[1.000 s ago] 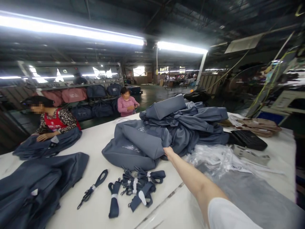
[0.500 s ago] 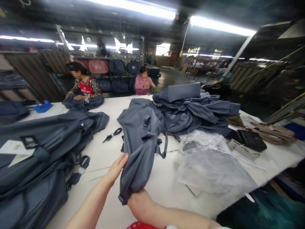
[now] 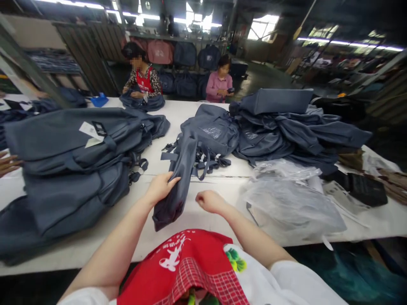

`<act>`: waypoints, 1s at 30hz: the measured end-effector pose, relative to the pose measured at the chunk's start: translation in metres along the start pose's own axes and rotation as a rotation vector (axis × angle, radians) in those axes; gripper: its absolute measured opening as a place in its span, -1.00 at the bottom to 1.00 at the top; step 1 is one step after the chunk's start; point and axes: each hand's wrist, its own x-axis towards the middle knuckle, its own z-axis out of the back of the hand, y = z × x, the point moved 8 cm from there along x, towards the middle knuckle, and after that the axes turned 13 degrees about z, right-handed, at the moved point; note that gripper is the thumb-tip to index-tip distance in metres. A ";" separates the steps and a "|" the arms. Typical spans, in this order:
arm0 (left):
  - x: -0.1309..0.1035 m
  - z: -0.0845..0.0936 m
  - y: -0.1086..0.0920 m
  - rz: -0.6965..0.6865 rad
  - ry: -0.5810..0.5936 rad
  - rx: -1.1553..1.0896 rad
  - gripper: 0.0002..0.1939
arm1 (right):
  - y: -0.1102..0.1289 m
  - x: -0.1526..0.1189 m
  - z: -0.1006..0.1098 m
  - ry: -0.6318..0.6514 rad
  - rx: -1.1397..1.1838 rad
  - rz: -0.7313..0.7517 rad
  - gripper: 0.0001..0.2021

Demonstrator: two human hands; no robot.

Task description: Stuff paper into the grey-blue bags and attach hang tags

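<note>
A slate-blue fabric bag [image 3: 179,182] lies on the white table, its narrow near end lifted toward me. My left hand [image 3: 162,186] grips its left edge, thumb on top and fingers partly hidden. Just right of the bag, my right hand [image 3: 210,201] is curled closed and apart from it, with nothing visible inside. Beyond, a slate-blue panel with a pale printed mark [image 3: 211,132] adjoins the bag; I cannot tell whether it is the same piece. Black straps and buckles [image 3: 208,163] lie beside it.
Slate-blue bags with paper tags [image 3: 73,161] are stacked at left, another person's hand [image 3: 9,163] beside them. More bags [image 3: 286,127] are heaped at back right. Clear plastic bags [image 3: 292,199] lie at right. Two people [image 3: 144,80] sit across the white table [image 3: 203,222].
My right hand has come off the bag's near end and moved right. My left hand has gone from lying along the bag's side to gripping its edge. The view has tilted down.
</note>
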 end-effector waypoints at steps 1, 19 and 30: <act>-0.009 0.001 0.001 -0.016 0.021 0.003 -0.58 | -0.013 0.001 0.024 -0.128 -0.024 -0.078 -0.80; -0.091 0.013 0.162 0.451 -0.110 -0.365 -0.45 | -0.009 0.056 0.096 -0.522 -0.356 0.194 -0.91; -0.069 0.062 0.206 0.601 -0.241 0.020 -0.55 | 0.071 -0.010 0.041 -0.731 -0.235 0.439 -0.91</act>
